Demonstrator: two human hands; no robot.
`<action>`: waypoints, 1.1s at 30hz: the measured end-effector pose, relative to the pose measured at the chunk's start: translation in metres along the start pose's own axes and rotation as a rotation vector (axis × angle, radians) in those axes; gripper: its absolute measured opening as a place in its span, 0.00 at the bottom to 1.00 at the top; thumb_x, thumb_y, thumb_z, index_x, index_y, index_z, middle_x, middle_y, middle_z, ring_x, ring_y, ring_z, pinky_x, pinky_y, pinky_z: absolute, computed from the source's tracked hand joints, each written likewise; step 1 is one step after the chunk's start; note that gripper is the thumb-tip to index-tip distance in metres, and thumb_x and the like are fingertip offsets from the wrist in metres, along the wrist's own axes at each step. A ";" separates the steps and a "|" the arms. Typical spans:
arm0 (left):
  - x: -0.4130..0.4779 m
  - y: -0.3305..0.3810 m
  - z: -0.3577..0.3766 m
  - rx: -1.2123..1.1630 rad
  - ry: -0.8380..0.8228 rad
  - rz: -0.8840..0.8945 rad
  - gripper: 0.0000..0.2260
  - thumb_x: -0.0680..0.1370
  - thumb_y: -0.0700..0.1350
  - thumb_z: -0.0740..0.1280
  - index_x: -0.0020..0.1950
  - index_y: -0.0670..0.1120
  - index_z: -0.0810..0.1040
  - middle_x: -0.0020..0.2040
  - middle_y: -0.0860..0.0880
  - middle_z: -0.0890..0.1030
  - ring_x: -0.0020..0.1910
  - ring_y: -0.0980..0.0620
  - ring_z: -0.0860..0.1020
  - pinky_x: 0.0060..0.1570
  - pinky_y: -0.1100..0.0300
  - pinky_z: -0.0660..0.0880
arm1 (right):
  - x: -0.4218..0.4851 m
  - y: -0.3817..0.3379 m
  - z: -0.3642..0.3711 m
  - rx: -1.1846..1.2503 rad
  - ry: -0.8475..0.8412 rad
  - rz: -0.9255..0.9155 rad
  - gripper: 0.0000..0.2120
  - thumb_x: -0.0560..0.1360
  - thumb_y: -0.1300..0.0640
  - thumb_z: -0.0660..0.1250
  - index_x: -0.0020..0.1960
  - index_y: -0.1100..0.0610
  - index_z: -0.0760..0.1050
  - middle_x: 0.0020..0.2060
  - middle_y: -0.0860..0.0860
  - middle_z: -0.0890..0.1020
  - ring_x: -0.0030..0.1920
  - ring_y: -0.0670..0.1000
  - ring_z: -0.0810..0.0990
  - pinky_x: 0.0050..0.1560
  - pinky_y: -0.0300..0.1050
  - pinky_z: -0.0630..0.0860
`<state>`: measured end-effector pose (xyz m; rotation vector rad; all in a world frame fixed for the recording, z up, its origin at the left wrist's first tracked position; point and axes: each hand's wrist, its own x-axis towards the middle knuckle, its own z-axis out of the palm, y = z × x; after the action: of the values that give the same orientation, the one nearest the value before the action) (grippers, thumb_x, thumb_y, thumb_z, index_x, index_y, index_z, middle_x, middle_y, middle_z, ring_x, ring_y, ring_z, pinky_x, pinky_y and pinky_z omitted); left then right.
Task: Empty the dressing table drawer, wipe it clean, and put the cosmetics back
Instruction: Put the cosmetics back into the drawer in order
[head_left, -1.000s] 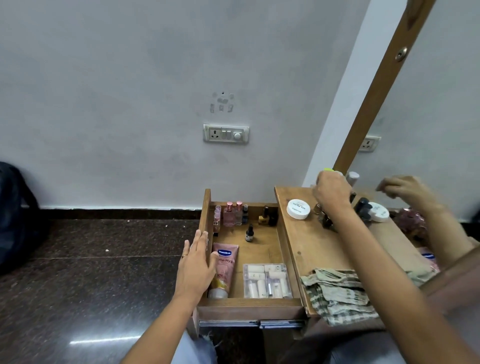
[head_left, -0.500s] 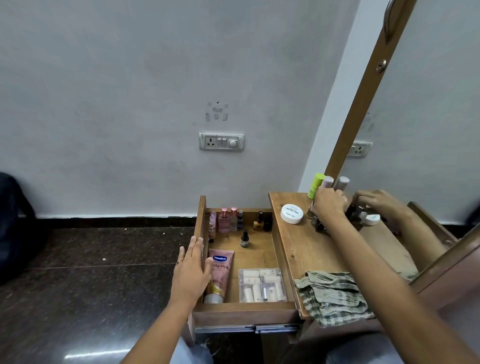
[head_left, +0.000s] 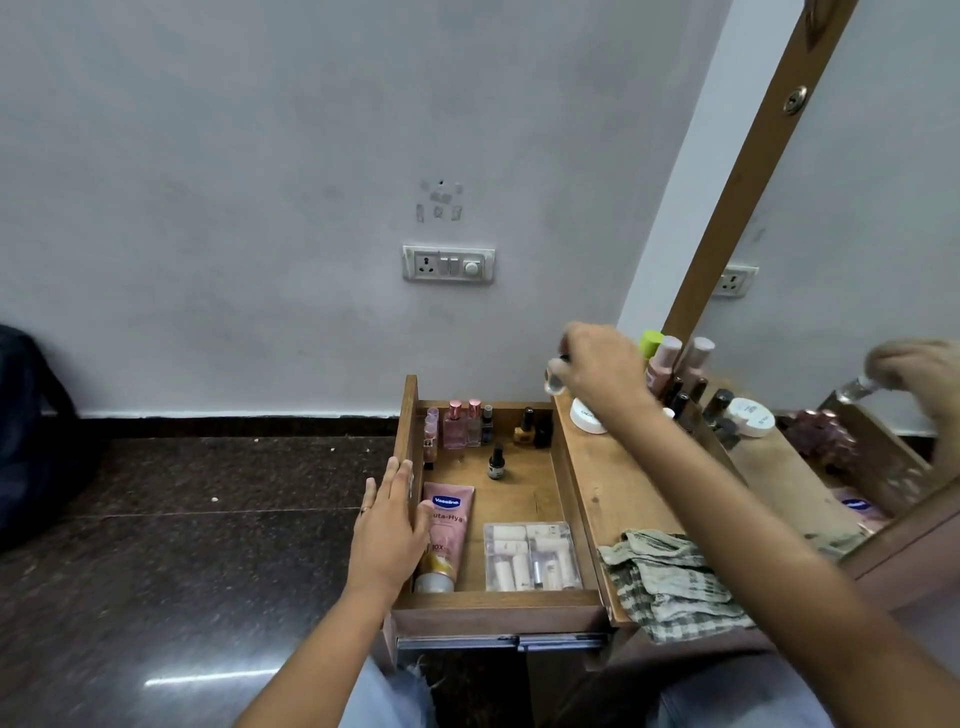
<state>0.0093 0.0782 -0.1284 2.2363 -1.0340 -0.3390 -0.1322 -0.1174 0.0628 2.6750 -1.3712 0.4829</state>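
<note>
Gripping a small clear bottle (head_left: 555, 375) in right hand (head_left: 602, 366), left hand (head_left: 387, 530) on open drawer (head_left: 493, 603)

Drawer (head_left: 519, 499) open — left hand (head_left: 387, 530) flat on its side wall, right hand (head_left: 602, 371) gripping small bottle (head_left: 555, 375) above tabletop (head_left: 618, 483).

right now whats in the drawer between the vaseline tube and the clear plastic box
Nothing: in the head view a bare strip of drawer floor separates the Vaseline tube from the clear plastic box. The small dark bottle stands farther back.

grey wall (head_left: 260, 182), dark polished floor (head_left: 182, 545), mirror (head_left: 857, 234)
</note>
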 end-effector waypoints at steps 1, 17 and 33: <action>0.000 0.000 0.000 0.009 0.000 0.003 0.28 0.81 0.56 0.59 0.79 0.53 0.54 0.79 0.56 0.52 0.78 0.47 0.49 0.72 0.47 0.59 | -0.004 -0.012 0.016 -0.026 -0.077 -0.016 0.08 0.73 0.58 0.66 0.51 0.60 0.75 0.48 0.58 0.81 0.50 0.60 0.80 0.41 0.46 0.70; 0.001 -0.002 -0.002 -0.033 -0.010 0.009 0.28 0.81 0.55 0.59 0.79 0.52 0.53 0.79 0.56 0.50 0.78 0.48 0.47 0.74 0.51 0.53 | 0.001 -0.028 0.172 -0.212 -0.339 0.094 0.24 0.79 0.63 0.59 0.71 0.69 0.56 0.64 0.67 0.69 0.56 0.57 0.81 0.51 0.43 0.78; 0.002 0.000 -0.002 -0.023 -0.010 -0.004 0.29 0.81 0.55 0.59 0.79 0.53 0.52 0.79 0.57 0.50 0.78 0.48 0.47 0.73 0.50 0.54 | 0.002 -0.025 0.175 -0.243 -0.320 0.117 0.19 0.78 0.63 0.61 0.66 0.66 0.60 0.59 0.61 0.70 0.51 0.52 0.81 0.44 0.40 0.77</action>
<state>0.0116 0.0779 -0.1271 2.2181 -1.0264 -0.3629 -0.0703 -0.1441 -0.1004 2.5583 -1.5557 -0.1080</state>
